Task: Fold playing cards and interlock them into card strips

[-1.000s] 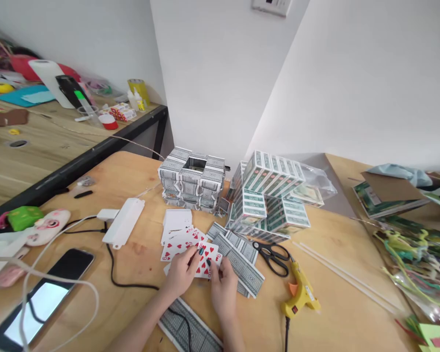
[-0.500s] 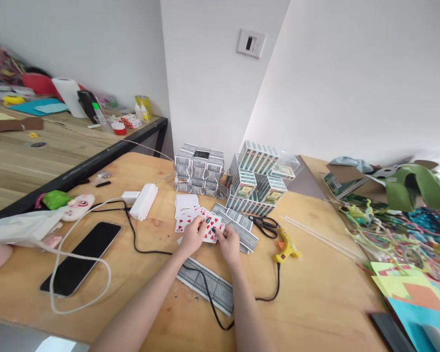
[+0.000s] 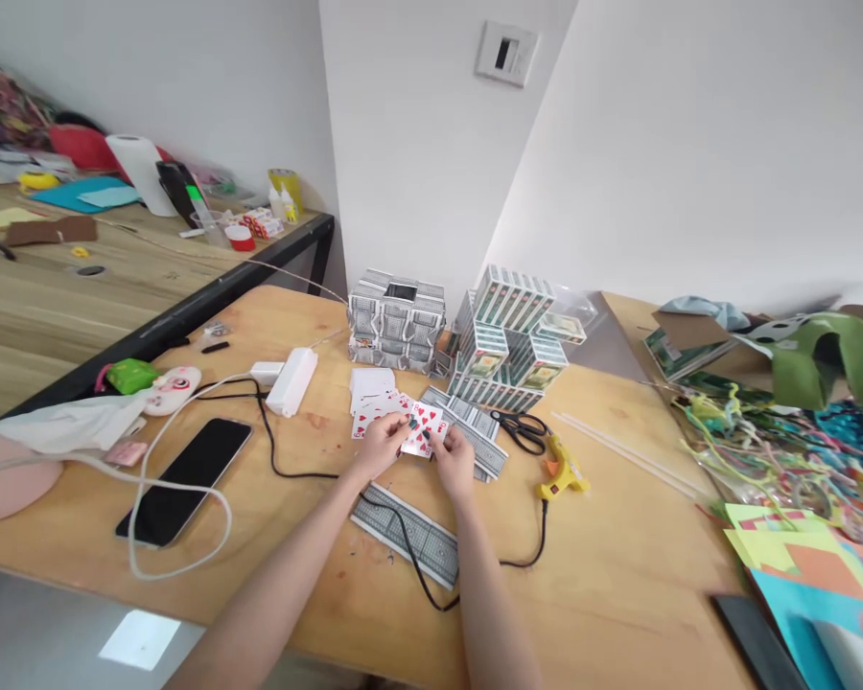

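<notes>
Squaring up heart playing cards [image 3: 427, 418] looks like the step in hand, done with both hands just above the tabletop [image 3: 604, 585]. The left hand [image 3: 383, 445] pinches the cards at their left edge, thumb on the printed face; the right hand [image 3: 455, 464] grips them at the lower right, its thumb also on the face. The top card looks like the 8 of hearts; how many lie beneath it I cannot tell. Just left and behind, more hearts are fanned out face up [image 3: 368, 423] before a pile of white cards [image 3: 371, 380]. At the right lie overlapping patterned card-back strips [image 3: 490, 450], and 1 more strip [image 3: 431, 554] lies between the forearms with a black cord [image 3: 418, 582] across it. Scissors [image 3: 533, 442] and a yellow hot glue gun [image 3: 565, 472] rest farther right, both untouched. In my judgement, the next move calls for a light fingertip grip, edges held even so that the thin cards neither slip nor bend, and 1 hand freed only once the other has them steady
</notes>
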Demonstrator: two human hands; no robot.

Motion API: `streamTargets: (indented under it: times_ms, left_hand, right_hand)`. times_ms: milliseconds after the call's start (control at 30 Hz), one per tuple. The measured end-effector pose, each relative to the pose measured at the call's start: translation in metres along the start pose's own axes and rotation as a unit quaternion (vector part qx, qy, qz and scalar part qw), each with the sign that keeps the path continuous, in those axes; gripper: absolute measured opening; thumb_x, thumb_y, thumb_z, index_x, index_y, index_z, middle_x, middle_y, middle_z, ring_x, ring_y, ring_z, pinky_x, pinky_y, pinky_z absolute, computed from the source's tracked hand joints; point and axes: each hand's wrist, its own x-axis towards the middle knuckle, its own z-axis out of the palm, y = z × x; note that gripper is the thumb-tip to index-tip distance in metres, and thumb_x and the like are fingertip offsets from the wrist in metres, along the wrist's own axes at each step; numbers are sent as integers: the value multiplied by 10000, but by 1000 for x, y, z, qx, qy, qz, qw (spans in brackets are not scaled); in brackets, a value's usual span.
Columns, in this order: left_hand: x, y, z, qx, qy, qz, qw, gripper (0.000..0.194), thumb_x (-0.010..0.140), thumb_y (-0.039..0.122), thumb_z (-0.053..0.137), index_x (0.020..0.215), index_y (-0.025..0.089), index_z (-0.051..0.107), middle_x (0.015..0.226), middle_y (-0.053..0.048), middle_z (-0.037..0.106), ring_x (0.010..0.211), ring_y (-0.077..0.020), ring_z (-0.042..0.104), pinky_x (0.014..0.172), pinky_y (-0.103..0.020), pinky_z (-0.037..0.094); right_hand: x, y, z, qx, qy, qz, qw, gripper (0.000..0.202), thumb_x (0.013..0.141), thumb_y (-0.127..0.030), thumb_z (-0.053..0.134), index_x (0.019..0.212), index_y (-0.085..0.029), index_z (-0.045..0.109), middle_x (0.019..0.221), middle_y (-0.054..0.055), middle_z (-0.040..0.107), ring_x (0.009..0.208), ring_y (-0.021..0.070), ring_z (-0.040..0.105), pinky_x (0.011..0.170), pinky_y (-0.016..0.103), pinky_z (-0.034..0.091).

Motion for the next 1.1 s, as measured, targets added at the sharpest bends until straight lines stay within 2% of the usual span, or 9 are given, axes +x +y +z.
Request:
streamTargets:
  times_ms: [200,300,367,500,600,767,933,1100]
  left_hand:
    - [2,1,-1,4,-36,-5,999,255,764,295,486,561,169,398,482,64,359,471,-79,357,472,-198,278]
    - [0,2,-3,0,-79,-15,997,239,776,320,482,596,166,444,484,59,429,459,-84,426,472,-199,315]
    - [0,1,-5,-4,-113,-23,993,238,768,331,500,603,163,464,489,51,474,463,-93,476,476,-201,343]
    - [1,-1,-8,-9,-164,-42,986,263,763,358,513,593,164,460,467,41,511,458,-115,532,464,-210,371]
    - [3,-3,-9,-14,-186,-48,981,263,760,360,513,594,167,446,498,36,530,482,-120,550,481,-219,401]
    - [4,-2,-12,-4,-186,-50,981,255,752,343,521,588,170,429,504,53,475,476,-101,509,472,-210,384]
    - [-1,4,-16,10,-167,-52,984,282,758,325,512,548,169,407,470,58,444,448,-88,465,458,-202,336]
    - [-6,9,-20,9,-157,-54,986,312,759,345,499,521,169,399,435,59,440,423,-83,435,448,-199,320]
  right_hand:
    - [0,-3,-5,9,-9,4,1000,319,711,-495,554,697,-181,499,507,-56,477,435,92,409,435,208,348]
    - [0,-5,-12,21,-31,8,999,340,697,-514,559,739,-180,518,557,-39,519,467,99,442,455,214,363]
    - [0,-5,-17,27,-47,18,998,345,685,-517,573,745,-181,521,519,-49,498,430,93,417,423,211,335]
    - [2,-5,-26,32,-74,36,996,331,655,-496,619,648,-185,505,428,-79,421,354,63,326,368,197,247]
    - [3,-5,-29,35,-83,40,995,324,650,-477,633,604,-184,502,422,-74,432,357,65,355,374,197,268]
    - [3,-5,-28,31,-97,41,994,331,640,-478,643,576,-179,516,441,-46,500,379,85,434,402,212,344]
    - [1,-5,-24,17,-109,41,993,348,653,-498,628,590,-179,505,437,-49,501,362,80,422,379,203,334]
    - [-6,-15,-18,6,-127,40,991,374,672,-530,595,597,-179,490,420,-50,487,355,82,422,367,200,351]
